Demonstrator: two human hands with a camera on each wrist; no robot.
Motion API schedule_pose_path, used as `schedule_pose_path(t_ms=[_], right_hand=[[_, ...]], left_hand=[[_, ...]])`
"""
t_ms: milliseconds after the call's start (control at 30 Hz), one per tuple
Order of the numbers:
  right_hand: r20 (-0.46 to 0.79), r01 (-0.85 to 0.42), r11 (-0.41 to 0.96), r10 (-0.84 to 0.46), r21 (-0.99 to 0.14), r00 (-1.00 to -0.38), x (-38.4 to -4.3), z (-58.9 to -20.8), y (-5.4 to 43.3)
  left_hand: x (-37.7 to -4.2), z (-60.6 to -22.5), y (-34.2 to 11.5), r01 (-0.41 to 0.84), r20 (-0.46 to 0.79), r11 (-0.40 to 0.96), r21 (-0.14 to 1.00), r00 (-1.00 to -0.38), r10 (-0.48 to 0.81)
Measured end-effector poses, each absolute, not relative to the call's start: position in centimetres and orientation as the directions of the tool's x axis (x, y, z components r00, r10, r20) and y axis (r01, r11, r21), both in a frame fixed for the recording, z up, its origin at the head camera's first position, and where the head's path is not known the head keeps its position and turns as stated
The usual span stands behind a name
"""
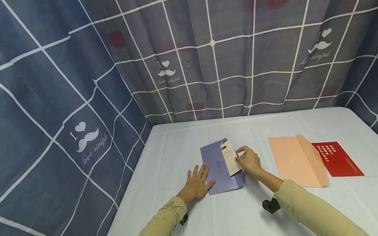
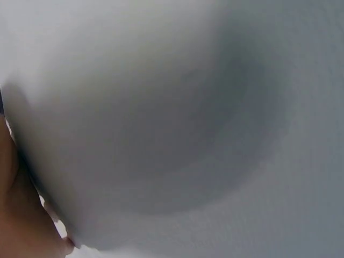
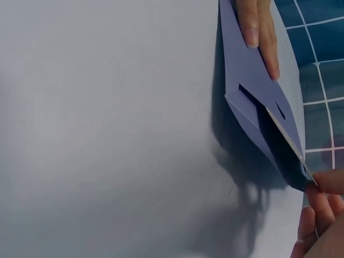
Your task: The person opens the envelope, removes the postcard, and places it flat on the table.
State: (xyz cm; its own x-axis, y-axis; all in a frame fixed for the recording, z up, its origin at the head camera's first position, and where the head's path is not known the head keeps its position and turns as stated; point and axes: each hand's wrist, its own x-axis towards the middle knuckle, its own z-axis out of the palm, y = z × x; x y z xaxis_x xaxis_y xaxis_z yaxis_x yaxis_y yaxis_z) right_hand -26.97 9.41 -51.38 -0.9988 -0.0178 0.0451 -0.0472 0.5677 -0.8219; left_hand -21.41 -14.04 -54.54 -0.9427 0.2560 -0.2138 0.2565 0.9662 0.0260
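Note:
A purple envelope (image 1: 217, 167) lies on the white table, with its side opening gaping toward the right in the right wrist view. My left hand (image 1: 197, 183) rests on its left part, fingers spread. Thumb and fingers of my right hand (image 1: 249, 160) pinch a white card (image 1: 230, 159) with a small red mark and fine print, at the envelope's right side. Seen edge-on, the card (image 3: 287, 137) runs along the opening; whether any of it is inside I cannot tell. The left wrist view is mostly blurred grey, with part of the left hand (image 2: 24, 215) at its edge.
Right of the hands lies an orange-pink envelope (image 1: 292, 158) with its flap folded out. It partly overlaps a red card or envelope (image 1: 340, 160) with white lettering. Dark checked curtains (image 1: 198, 69) stand around the back and sides of the white table (image 1: 177, 140).

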Motion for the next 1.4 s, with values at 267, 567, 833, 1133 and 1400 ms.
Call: schedule_pose_path(t_ms=[267,567,833,1133,1400], right_hand=[[0.081,-0.073,0.571,-0.010,-0.818,-0.997,-26.7,-52.2,10.8],[0.130,-0.112,0.589,-0.012,-0.801,-0.992,-26.5,-53.0,11.9],[0.192,-0.151,0.615,0.000,-0.774,-0.981,-26.3,-53.4,12.3],[0.189,-0.157,0.607,-0.011,-0.779,-0.982,-26.2,-53.4,12.6],[0.151,-0.134,0.566,-0.017,-0.813,-0.988,-26.2,-53.2,12.8]], left_hand=[[-21.5,-54.4,-14.1,0.267,-0.240,0.964,-0.016,-0.937,0.255],[-21.7,-53.9,-14.5,0.297,-0.251,0.955,-0.020,-0.926,0.282],[-21.7,-53.5,-15.5,0.323,-0.224,0.946,0.008,-0.922,0.316],[-21.8,-53.6,-16.4,0.361,-0.156,0.932,0.034,-0.919,0.362],[-22.2,-53.5,-17.4,0.347,-0.159,0.936,0.060,-0.922,0.352]])
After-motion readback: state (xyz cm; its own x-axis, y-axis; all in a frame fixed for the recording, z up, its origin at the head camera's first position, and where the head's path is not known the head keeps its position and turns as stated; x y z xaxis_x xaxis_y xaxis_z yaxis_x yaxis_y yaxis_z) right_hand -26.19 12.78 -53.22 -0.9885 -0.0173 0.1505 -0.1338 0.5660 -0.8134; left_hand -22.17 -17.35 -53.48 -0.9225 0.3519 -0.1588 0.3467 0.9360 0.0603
